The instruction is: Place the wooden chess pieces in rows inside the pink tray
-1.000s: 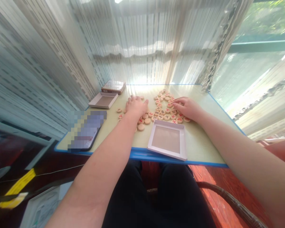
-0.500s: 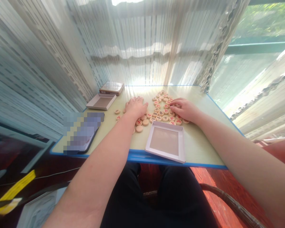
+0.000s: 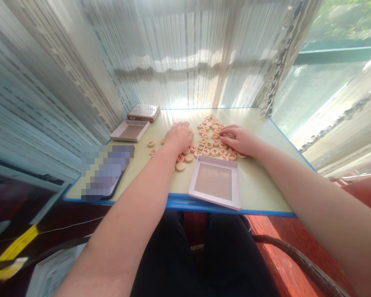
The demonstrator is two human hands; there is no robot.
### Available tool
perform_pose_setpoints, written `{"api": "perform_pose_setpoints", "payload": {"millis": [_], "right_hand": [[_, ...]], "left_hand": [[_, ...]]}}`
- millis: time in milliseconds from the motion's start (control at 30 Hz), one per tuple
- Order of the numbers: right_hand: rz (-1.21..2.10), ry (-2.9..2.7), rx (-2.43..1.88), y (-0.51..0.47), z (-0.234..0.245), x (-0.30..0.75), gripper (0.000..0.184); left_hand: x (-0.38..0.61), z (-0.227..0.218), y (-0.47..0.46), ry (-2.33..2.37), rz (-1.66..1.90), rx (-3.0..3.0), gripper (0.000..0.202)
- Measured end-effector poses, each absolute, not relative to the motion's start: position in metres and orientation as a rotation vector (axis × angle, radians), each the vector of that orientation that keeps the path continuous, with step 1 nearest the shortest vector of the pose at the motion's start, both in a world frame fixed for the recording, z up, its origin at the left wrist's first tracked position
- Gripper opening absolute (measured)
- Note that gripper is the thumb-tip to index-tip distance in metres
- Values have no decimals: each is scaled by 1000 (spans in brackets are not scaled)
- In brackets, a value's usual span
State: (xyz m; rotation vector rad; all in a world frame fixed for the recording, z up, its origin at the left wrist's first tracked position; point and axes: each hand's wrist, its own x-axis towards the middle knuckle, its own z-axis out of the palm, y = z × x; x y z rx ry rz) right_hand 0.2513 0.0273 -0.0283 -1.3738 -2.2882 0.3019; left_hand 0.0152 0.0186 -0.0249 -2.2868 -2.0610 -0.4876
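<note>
Many round wooden Chinese chess pieces [image 3: 209, 145], marked with red or black characters, lie spread over the middle of the table. Over their left part rests my left hand [image 3: 179, 137], palm down with fingers loosely extended; it hides the pieces beneath. A few pieces lie left of it, among them a single piece [image 3: 151, 144]. At the right edge of the spread, my right hand [image 3: 241, 139] touches pieces with fingers stretched out and thumb apart. Some pieces show blank backs, such as one [image 3: 180, 166] below my left wrist.
An open shallow box half [image 3: 236, 185] lies at the table's front edge. Another box half [image 3: 113, 135] sits at the back left, before a flat box [image 3: 144, 111]. A phone [image 3: 119, 173] lies on the left. Curtains [image 3: 179, 62] hang behind the blue-edged table [image 3: 266, 185].
My left hand has shifted slightly right, its thumb drawn in closer, and uncovered a piece on its left. My right hand stays nearly in place. The whole view has shifted a little.
</note>
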Motion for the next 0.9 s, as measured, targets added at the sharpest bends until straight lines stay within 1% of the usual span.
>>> {"api": "perform_pose_setpoints", "payload": {"millis": [67, 167, 433, 633, 800, 900], "right_hand": [[317, -2280, -1388, 28, -28, 252, 33], [314, -2265, -1391, 30, -29, 254, 33], [313, -2273, -1370, 31, -30, 254, 32], [308, -2289, -1378, 29, -29, 253, 33], [328, -2293, -1407, 27, -27, 253, 37], [316, -2298, -1406, 27, -27, 252, 36]], "left_hand": [[15, -25, 20, -2063, -445, -2305, 46], [14, -27, 22, -2056, -391, -2341, 39], [14, -28, 23, -2134, -529, -2272, 32], [13, -28, 24, -2121, -526, -2273, 42], [14, -25, 19, -2086, -471, -2332, 36], [15, -23, 16, -2099, -475, -2322, 36]]}}
